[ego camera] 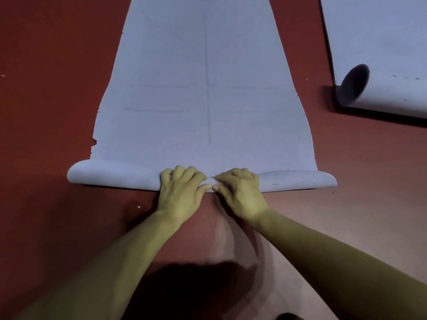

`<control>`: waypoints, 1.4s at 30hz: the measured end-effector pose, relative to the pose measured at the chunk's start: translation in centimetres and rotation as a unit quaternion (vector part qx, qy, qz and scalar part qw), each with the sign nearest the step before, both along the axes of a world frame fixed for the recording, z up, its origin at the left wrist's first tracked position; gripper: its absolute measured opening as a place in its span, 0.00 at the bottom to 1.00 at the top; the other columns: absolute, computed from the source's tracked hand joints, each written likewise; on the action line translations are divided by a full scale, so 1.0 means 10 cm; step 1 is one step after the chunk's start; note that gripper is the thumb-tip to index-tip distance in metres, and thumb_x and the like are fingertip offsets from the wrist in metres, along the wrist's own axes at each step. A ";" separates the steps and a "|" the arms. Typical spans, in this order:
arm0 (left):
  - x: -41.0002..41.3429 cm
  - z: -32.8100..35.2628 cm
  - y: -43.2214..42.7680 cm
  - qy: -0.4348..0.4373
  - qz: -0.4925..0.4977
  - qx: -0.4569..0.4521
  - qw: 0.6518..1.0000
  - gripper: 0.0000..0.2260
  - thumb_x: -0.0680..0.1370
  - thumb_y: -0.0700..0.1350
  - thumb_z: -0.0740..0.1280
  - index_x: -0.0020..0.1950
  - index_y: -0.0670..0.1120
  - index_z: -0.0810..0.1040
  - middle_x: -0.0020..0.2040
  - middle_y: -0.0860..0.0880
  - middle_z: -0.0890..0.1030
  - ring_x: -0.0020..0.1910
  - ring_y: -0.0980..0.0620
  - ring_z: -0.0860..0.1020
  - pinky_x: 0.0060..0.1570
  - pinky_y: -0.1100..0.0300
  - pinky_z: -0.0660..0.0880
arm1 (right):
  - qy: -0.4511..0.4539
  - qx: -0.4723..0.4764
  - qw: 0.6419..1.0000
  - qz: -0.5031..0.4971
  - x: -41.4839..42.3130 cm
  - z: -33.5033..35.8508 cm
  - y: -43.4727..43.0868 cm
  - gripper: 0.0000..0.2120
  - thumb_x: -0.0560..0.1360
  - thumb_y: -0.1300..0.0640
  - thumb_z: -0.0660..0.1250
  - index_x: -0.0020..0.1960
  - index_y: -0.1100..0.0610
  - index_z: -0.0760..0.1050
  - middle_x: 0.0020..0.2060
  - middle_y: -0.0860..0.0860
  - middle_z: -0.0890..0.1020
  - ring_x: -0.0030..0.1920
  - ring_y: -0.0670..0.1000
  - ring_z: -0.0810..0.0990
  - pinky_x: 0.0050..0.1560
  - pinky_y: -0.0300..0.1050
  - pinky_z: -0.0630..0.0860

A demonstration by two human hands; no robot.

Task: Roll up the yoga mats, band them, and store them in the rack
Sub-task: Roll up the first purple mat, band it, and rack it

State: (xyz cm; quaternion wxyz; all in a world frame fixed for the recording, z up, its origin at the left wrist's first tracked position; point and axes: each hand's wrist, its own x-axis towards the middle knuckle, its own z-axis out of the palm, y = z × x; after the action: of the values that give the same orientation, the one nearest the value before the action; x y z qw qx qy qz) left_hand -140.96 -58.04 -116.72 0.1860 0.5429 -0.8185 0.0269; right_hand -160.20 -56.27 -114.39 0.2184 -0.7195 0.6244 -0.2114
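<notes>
Foam, by the look of it, so expect the yoga mat (208, 100) to be light, soft and limp, with enough spring to loosen if you let go, and a matte face that should grip your palms rather than slide. The roll (111, 175) at its near end is only a few turns thick. Your left hand (182, 192) and right hand (240, 192) sit side by side at the middle of that roll, thumbs almost touching, fingers curled over its top and clutching it. Holding only the middle may let the ends of the roll lag or telescope, so a wider hold toward each end looks safer. The mat is pale blue-grey with faint printed guide lines down its centre. It lies flat on the red floor (46, 88) beyond the roll, and its left edge just past the roll is nicked and torn, so go gently there. Well apart from the roll, off to its far right, a second mat (381, 95) lies partly rolled, its dark hollow end showing. No band or rack is in view.
</notes>
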 end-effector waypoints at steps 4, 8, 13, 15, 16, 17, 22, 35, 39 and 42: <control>0.00 0.01 -0.02 0.002 -0.001 0.017 1.000 0.16 0.79 0.58 0.58 0.48 0.51 0.81 0.45 0.55 0.80 0.45 0.47 0.77 0.51 0.50 0.63 | 0.006 -0.003 1.000 0.005 0.00 -0.01 0.00 0.13 0.81 0.47 0.67 0.64 0.49 0.82 0.53 0.48 0.81 0.57 0.53 0.75 0.60 0.39 0.52; 0.00 0.03 -0.05 0.005 -0.002 0.037 0.999 0.15 0.79 0.58 0.58 0.47 0.52 0.80 0.45 0.56 0.79 0.45 0.48 0.77 0.52 0.49 0.63 | 0.017 -0.001 1.000 -0.005 0.04 0.01 0.01 0.14 0.81 0.47 0.67 0.64 0.49 0.81 0.53 0.49 0.80 0.57 0.53 0.75 0.62 0.41 0.55; 0.00 0.03 -0.06 0.015 0.000 0.049 0.999 0.10 0.79 0.56 0.65 0.47 0.52 0.80 0.46 0.56 0.79 0.47 0.49 0.77 0.54 0.49 0.61 | 0.048 -0.099 0.994 0.020 -0.03 -0.07 0.13 0.12 0.77 0.50 0.72 0.57 0.54 0.82 0.51 0.50 0.79 0.53 0.53 0.73 0.59 0.45 0.63; 0.00 0.03 -0.06 0.013 -0.002 0.047 0.999 0.09 0.78 0.56 0.67 0.47 0.52 0.81 0.46 0.55 0.79 0.47 0.49 0.77 0.55 0.49 0.60 | 0.079 -0.121 0.989 0.035 -0.06 -0.10 0.17 0.13 0.76 0.52 0.73 0.58 0.55 0.82 0.52 0.51 0.80 0.53 0.54 0.73 0.59 0.48 0.67; 0.00 0.03 -0.07 0.009 -0.003 0.045 0.999 0.10 0.79 0.56 0.65 0.47 0.52 0.81 0.46 0.55 0.79 0.47 0.49 0.77 0.55 0.49 0.60 | 0.082 -0.124 0.988 0.032 -0.07 -0.10 0.17 0.12 0.76 0.53 0.72 0.58 0.55 0.82 0.51 0.51 0.80 0.53 0.55 0.74 0.57 0.50 0.70; 0.00 0.03 -0.07 0.005 -0.005 0.044 0.999 0.11 0.79 0.57 0.63 0.48 0.52 0.81 0.46 0.55 0.79 0.47 0.49 0.76 0.55 0.49 0.60 | 0.078 -0.120 0.989 0.028 -0.08 -0.09 0.16 0.11 0.77 0.52 0.71 0.57 0.56 0.82 0.50 0.51 0.81 0.51 0.56 0.76 0.55 0.51 0.72; -0.05 0.08 -0.04 -0.049 -0.005 0.014 0.999 0.18 0.80 0.57 0.57 0.50 0.49 0.82 0.46 0.51 0.79 0.46 0.47 0.77 0.54 0.50 0.64 | 0.056 -0.056 0.996 0.044 -0.11 -0.01 0.01 0.17 0.80 0.46 0.61 0.56 0.55 0.84 0.49 0.51 0.82 0.47 0.58 0.78 0.51 0.54 0.75; -0.01 0.03 -0.06 0.029 -0.021 0.006 0.999 0.17 0.79 0.56 0.59 0.54 0.49 0.83 0.48 0.51 0.80 0.51 0.46 0.74 0.59 0.52 0.66 | 0.129 -0.062 0.989 0.027 -0.03 0.04 -0.04 0.10 0.81 0.51 0.66 0.57 0.52 0.82 0.49 0.50 0.82 0.50 0.57 0.76 0.56 0.52 0.67; -0.01 0.04 -0.07 0.037 -0.014 0.016 0.999 0.17 0.79 0.57 0.59 0.55 0.49 0.83 0.48 0.51 0.80 0.51 0.46 0.74 0.59 0.51 0.66 | 0.113 -0.112 0.987 0.024 -0.03 -0.03 0.01 0.07 0.78 0.53 0.71 0.54 0.54 0.82 0.48 0.51 0.80 0.48 0.56 0.76 0.54 0.52 0.71; -0.02 0.06 -0.08 0.028 -0.018 0.014 0.999 0.17 0.80 0.57 0.59 0.55 0.49 0.83 0.48 0.51 0.80 0.51 0.46 0.74 0.59 0.52 0.65 | 0.084 -0.077 0.993 0.027 -0.09 0.00 -0.02 0.10 0.79 0.51 0.70 0.57 0.54 0.82 0.51 0.51 0.80 0.52 0.58 0.76 0.58 0.53 0.69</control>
State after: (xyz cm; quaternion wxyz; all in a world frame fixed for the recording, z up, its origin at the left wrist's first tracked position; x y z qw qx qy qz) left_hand -141.11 -58.83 -116.17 0.2015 0.5316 -0.8227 -0.0030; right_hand -161.09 -56.43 -114.43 0.1143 -0.7661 0.6027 -0.1917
